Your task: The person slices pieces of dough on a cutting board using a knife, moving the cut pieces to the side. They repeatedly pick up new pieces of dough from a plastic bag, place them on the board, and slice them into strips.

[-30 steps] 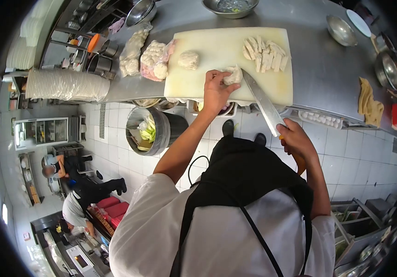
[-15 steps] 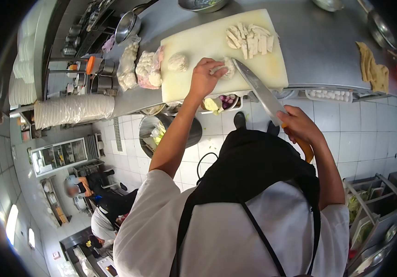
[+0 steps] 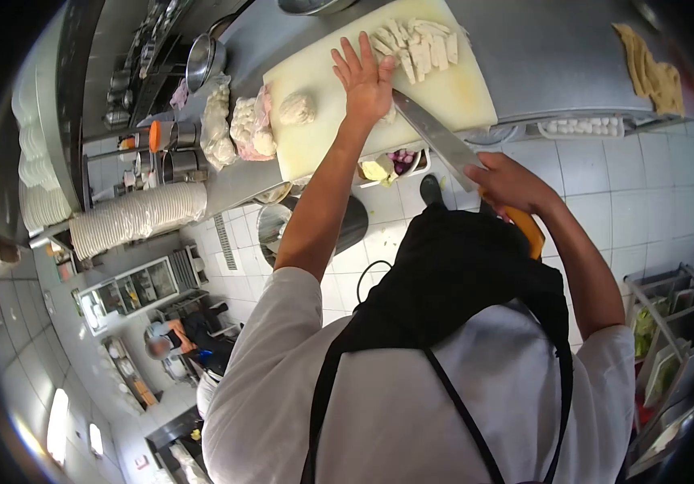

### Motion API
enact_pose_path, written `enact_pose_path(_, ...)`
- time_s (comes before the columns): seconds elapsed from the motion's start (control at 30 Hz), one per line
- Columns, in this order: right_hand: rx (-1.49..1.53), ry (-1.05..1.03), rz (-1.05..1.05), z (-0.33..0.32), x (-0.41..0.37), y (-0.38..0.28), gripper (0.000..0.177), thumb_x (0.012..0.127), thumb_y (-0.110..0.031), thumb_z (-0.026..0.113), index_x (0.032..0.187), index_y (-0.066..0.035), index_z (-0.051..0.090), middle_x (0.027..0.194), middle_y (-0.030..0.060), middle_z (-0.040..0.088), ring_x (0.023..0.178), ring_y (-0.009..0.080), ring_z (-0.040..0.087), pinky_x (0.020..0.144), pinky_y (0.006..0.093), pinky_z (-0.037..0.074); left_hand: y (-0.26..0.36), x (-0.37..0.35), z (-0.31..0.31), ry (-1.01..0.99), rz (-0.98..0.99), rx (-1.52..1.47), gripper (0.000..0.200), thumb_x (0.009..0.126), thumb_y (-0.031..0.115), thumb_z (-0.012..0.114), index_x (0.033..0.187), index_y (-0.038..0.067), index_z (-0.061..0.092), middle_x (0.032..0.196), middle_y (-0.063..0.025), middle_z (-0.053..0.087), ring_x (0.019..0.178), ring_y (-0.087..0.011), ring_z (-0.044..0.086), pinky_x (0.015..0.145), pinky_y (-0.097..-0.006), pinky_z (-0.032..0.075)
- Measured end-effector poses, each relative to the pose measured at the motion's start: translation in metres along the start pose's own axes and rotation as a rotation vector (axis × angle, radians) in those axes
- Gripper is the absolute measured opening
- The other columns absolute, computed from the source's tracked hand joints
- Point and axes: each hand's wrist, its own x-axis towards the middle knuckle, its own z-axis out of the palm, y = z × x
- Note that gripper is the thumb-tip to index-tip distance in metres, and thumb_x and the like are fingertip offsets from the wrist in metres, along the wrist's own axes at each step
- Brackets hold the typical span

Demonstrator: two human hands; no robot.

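Note:
My left hand is stretched out over the white cutting board with its fingers spread. It hides most of a pale lump beside the blade. In my right hand is a large kitchen knife, its orange-yellow handle in my grip. The blade reaches over the near edge of the board, and its tip is close to my left palm. Cut pale strips lie in a pile at the far right of the board. On the left part rests another whitish, rounded lump.
Bags of pale lumps stand left of the board. A metal bowl is behind it, and a tan cloth lies at the right. Below the counter are a basket of vegetables and a bin. A co-worker is at lower left.
My left hand has left its curled position at the lump and moved forward, fingers now spread flat. The knife stays in my right hand. The whole view has shifted and turned slightly.

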Motion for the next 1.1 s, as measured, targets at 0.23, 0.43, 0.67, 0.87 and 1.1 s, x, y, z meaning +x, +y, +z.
enact_pose_path(0.23,0.058,-0.06,0.044,-0.003,-0.005,0.002,0.031,0.108,-0.032,0.047,0.107,-0.002,0.05,0.063,0.0012,0.047,0.043,0.0112,0.05,0.039,0.0296,0.046,-0.003,0.002,0.0,-0.016,-0.029,0.008,0.078,0.107,0.054,0.039,0.165,0.011,0.01,0.167,-0.0319,-0.005,0.152,-0.0549,-0.011,0.121,-0.0667,-0.001)
enact_pose_path(0.43,0.076,-0.04,-0.008,0.009,0.018,-0.005,0.031,0.107,-0.031,0.047,0.106,0.0,0.051,0.062,0.0014,0.046,0.043,0.0114,0.05,0.038,0.0294,0.046,-0.003,0.001,-0.002,0.023,-0.073,-0.023,0.076,0.108,0.055,0.036,0.165,0.012,0.01,0.168,-0.0306,-0.005,0.153,-0.0527,-0.012,0.122,-0.0638,-0.003)
enact_pose_path(0.67,0.09,-0.129,-0.018,0.012,0.032,-0.004,0.03,0.107,-0.032,0.045,0.107,-0.002,0.05,0.066,0.0029,0.049,0.045,0.0126,0.052,0.04,0.0302,0.048,-0.002,0.0,-0.002,0.024,-0.092,-0.054,0.075,0.108,0.054,0.034,0.165,0.011,0.011,0.168,-0.0305,-0.007,0.153,-0.0529,-0.013,0.121,-0.0647,-0.004)
enact_pose_path(0.87,0.01,-0.126,0.04,0.003,0.013,-0.011,0.031,0.107,-0.032,0.046,0.105,-0.001,0.047,0.066,0.003,0.049,0.044,0.0122,0.052,0.038,0.0297,0.047,-0.006,-0.001,0.001,0.038,-0.092,-0.05,0.076,0.108,0.057,0.034,0.165,0.013,0.013,0.168,-0.0307,-0.004,0.153,-0.0521,-0.013,0.122,-0.0627,-0.004)
enact_pose_path(1.1,0.042,-0.117,-0.009,0.013,0.03,-0.011,0.031,0.106,-0.032,0.047,0.106,-0.001,0.049,0.065,0.0036,0.049,0.044,0.0138,0.052,0.039,0.0322,0.048,-0.005,0.002,0.0,0.015,-0.076,-0.05,0.075,0.108,0.057,0.035,0.165,0.013,0.015,0.168,-0.0318,-0.002,0.153,-0.053,-0.012,0.12,-0.0659,-0.003)
